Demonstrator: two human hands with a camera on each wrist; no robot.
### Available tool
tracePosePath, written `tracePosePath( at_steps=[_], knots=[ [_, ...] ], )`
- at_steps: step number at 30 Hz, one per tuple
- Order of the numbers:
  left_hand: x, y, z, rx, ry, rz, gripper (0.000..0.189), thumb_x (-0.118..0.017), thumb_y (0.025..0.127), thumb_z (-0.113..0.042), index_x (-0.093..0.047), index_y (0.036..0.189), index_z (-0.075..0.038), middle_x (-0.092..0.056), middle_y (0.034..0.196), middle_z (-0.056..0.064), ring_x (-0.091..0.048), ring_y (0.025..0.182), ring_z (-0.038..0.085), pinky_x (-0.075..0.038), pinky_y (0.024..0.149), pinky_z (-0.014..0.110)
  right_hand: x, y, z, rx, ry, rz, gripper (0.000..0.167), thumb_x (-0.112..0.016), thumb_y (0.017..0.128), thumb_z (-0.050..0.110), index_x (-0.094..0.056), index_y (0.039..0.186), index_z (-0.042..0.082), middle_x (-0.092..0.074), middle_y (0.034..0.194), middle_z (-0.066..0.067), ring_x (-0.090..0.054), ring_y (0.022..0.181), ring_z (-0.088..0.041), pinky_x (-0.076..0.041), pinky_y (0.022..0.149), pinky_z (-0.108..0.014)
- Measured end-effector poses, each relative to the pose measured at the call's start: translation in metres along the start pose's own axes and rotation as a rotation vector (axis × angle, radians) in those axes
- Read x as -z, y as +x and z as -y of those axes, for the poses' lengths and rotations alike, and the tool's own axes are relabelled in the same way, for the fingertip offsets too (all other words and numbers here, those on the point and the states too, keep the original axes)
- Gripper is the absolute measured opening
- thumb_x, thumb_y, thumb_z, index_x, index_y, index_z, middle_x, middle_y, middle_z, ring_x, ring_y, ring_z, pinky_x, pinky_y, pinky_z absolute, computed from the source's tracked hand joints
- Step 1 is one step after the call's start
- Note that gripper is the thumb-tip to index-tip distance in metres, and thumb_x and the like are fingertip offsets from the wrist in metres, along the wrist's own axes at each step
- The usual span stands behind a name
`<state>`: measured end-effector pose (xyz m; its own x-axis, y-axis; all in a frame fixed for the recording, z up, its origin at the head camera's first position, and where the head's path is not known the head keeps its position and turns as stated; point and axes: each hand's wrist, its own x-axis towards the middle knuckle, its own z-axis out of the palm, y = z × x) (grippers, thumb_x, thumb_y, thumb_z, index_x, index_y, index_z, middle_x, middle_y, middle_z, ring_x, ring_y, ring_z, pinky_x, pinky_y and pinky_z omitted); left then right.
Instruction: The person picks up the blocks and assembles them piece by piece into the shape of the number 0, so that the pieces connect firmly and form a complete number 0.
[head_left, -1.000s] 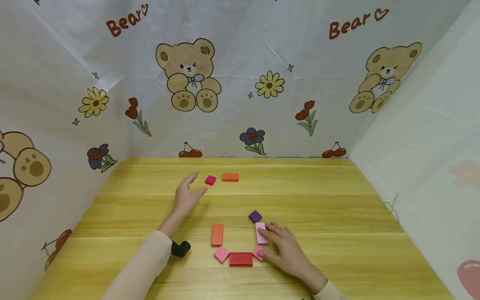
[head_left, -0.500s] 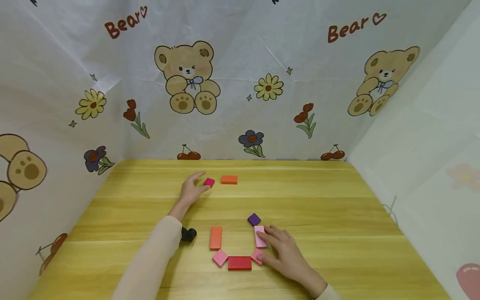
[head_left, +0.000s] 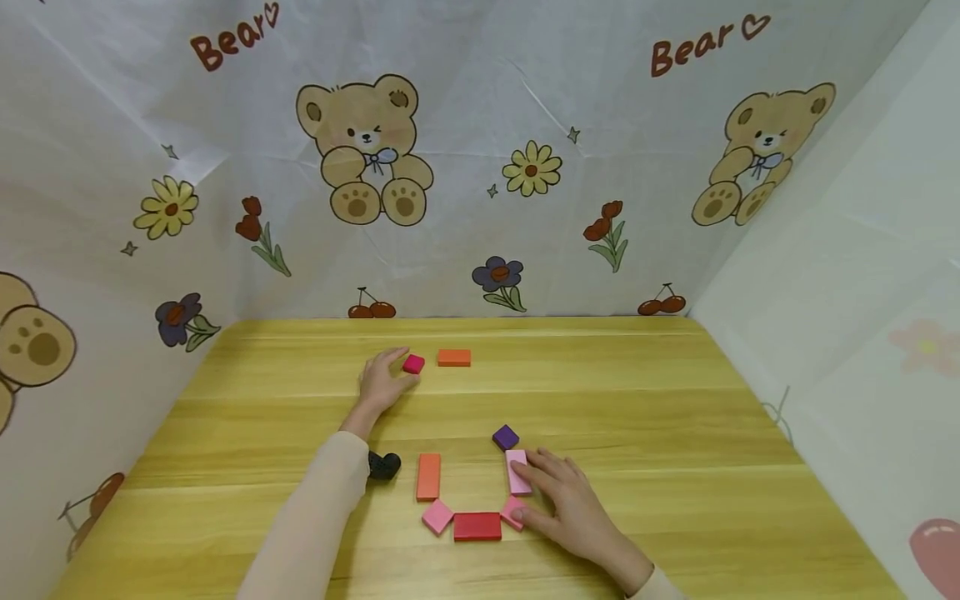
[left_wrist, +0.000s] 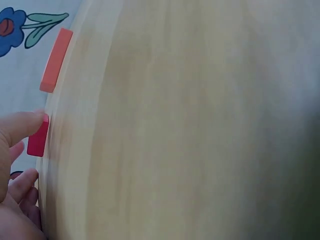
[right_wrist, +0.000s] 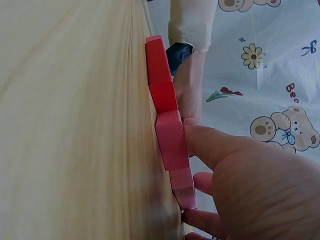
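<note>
My left hand (head_left: 381,383) is at a small magenta block (head_left: 414,364) near the far side of the table. Its thumb and index finger stand on either side of that block; the thumb overlaps it in the left wrist view, and contact is unclear. The right hand (head_left: 566,504) rests by the arrangement, its thumb at a pink square block (head_left: 513,512) and its fingertips on a light pink rectangular block (head_left: 518,472). A red rectangular block (head_left: 477,527), another pink square (head_left: 438,517) and an orange-red upright rectangle (head_left: 428,477) continue this U-shaped row.
An orange block (head_left: 454,358) lies right of the magenta one. A purple block (head_left: 506,437) sits at the far end of the light pink rectangle. The wooden table (head_left: 637,400) meets bear-printed cloth (head_left: 450,250) behind. A black device (head_left: 385,467) shows by the left sleeve.
My left hand has moved forward and its thumb and index finger have come around the magenta block. The right hand stays at the pink blocks. The head view has shifted slightly.
</note>
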<state>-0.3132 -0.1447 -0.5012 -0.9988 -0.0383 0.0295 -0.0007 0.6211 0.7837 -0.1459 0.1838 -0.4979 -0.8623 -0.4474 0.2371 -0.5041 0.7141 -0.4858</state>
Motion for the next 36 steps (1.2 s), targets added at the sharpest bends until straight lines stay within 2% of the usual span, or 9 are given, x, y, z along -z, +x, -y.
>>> tracePosePath(
  at_steps=[7,13,22,29,36],
  knots=[
    [-0.0038,0.0016,0.0002,-0.005,0.102,0.004,0.063,-0.07,0.089,-0.027,-0.046,0.146,-0.014,-0.033,0.156,0.016,-0.022,0.143,0.042,-0.014,0.115,0.062,0.0,-0.0005,-0.0002,-0.003,0.001,0.005,0.057,-0.072,0.084,0.043,-0.062,0.133,0.015,-0.055,0.141,-0.013,-0.044,0.136,-0.039,-0.028,0.11,-0.065],
    [-0.0063,0.0026,0.0005,-0.021,0.122,-0.019,0.057,-0.07,0.09,-0.027,-0.051,0.143,-0.014,-0.036,0.155,0.015,-0.025,0.142,0.042,-0.015,0.114,0.062,0.0016,-0.0007,0.0003,-0.01,0.005,0.011,0.057,-0.072,0.085,0.044,-0.062,0.133,0.015,-0.055,0.141,-0.014,-0.043,0.136,-0.04,-0.027,0.11,-0.065],
    [-0.0062,0.002,0.0013,-0.04,0.067,-0.07,0.044,-0.07,0.09,-0.02,-0.061,0.132,-0.008,-0.045,0.149,0.016,-0.028,0.142,0.04,-0.018,0.114,0.059,0.0013,-0.0002,0.0001,-0.006,0.007,0.002,0.058,-0.074,0.083,0.043,-0.062,0.133,0.015,-0.055,0.141,-0.014,-0.044,0.136,-0.039,-0.027,0.11,-0.065],
    [-0.0061,0.0005,0.0005,-0.032,0.05,-0.092,0.042,-0.072,0.089,-0.021,-0.064,0.128,-0.007,-0.048,0.148,0.015,-0.03,0.143,0.039,-0.019,0.115,0.058,0.0008,0.0006,0.0004,-0.01,0.01,0.011,0.057,-0.073,0.084,0.043,-0.062,0.133,0.015,-0.055,0.141,-0.014,-0.043,0.136,-0.04,-0.027,0.11,-0.066],
    [-0.0064,0.0007,0.0037,-0.04,0.003,-0.116,0.041,-0.072,0.089,-0.019,-0.065,0.127,-0.006,-0.052,0.143,0.015,-0.034,0.141,0.037,-0.018,0.116,0.058,-0.001,0.0008,0.0007,0.017,-0.001,-0.023,0.056,-0.072,0.085,0.044,-0.063,0.132,0.015,-0.057,0.138,-0.015,-0.046,0.133,-0.042,-0.029,0.107,-0.068]
  ],
)
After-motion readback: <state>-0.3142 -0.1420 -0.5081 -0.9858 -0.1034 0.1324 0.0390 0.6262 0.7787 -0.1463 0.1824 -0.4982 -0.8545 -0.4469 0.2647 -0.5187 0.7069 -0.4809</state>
